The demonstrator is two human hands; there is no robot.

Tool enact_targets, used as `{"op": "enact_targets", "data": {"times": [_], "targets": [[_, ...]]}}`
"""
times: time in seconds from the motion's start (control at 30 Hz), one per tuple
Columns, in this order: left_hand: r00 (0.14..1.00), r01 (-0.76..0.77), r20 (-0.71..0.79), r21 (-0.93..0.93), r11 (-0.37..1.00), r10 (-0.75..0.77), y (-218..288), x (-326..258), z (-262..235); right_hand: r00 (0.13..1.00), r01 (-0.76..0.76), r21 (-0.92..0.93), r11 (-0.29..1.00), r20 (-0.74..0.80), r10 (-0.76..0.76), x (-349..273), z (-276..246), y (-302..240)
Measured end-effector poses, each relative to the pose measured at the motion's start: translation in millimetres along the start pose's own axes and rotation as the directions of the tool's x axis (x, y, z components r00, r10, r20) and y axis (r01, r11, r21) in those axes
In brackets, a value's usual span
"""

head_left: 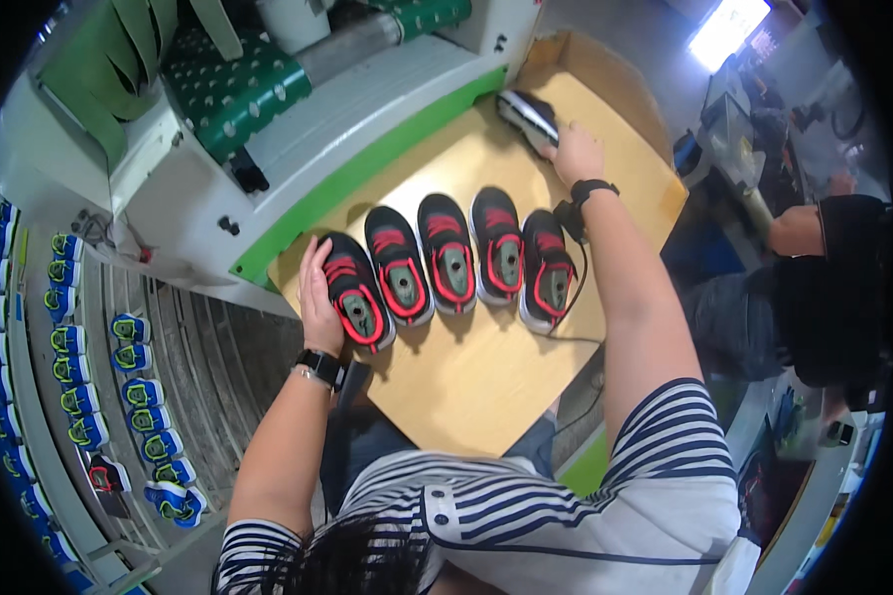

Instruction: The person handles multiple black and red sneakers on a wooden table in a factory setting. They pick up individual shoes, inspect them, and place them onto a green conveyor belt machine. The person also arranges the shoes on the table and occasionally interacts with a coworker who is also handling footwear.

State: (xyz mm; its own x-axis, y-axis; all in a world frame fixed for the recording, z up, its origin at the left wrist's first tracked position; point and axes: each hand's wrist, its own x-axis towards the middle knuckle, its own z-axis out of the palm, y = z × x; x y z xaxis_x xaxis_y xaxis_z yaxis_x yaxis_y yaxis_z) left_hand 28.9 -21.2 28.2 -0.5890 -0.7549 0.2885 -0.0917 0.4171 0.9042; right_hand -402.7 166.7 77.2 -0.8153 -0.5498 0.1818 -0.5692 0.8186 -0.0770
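Note:
Several black sneakers with red laces and red collar trim stand in a row on the light wood table (446, 397), toes pointing away from me. My left hand (318, 297) lies with fingers stretched out along the outer side of the leftmost sneaker (355, 293), touching it. At the far end of the table my right hand (575, 157) is closed on another dark sneaker (528, 121), which is tipped with its pale sole edge showing. Some of the right fingers are hidden. Beside the rightmost sneaker (549, 270) lies a small black object (570, 218) with a cable.
Past the table's far left edge runs a machine with a green dotted belt (253, 99). Racks at left hold several blue sneakers (69, 337) and one black-and-red sneaker (107, 476). Cardboard (605, 79) borders the table's far end. A person in dark clothing (843, 288) is at right.

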Motion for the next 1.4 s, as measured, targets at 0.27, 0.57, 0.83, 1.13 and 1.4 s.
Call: {"op": "enact_targets", "data": {"times": [0.27,0.57,0.83,1.13,1.4], "targets": [[1.000,-0.017,-0.008,0.008,1.000,0.017,-5.2,-1.9,-0.1,0.986,-0.119,0.124,0.985,-0.100,0.132,-185.8,-37.4,103.2],[1.000,-0.018,0.017,-0.074,0.997,0.019,-19.2,3.7,4.0,0.994,-0.096,0.462,0.882,0.007,0.105,-295.4,-51.1,163.8],[0.999,0.023,0.025,-0.102,0.994,-0.020,-17.4,4.3,2.3,0.922,-0.125,0.991,-0.048,0.134,0.362,-251.2,1.8,44.8],[0.998,0.044,0.044,-0.085,0.995,-0.040,-14.0,-0.6,4.1,0.895,-0.440,0.678,0.589,0.384,0.227,-144.4,-70.2,108.7],[1.000,0.019,0.014,-0.027,0.999,-0.019,6.3,-0.4,5.3,0.917,-0.188,0.135,0.973,0.378,0.125,63.2,-54.6,108.6]]}}
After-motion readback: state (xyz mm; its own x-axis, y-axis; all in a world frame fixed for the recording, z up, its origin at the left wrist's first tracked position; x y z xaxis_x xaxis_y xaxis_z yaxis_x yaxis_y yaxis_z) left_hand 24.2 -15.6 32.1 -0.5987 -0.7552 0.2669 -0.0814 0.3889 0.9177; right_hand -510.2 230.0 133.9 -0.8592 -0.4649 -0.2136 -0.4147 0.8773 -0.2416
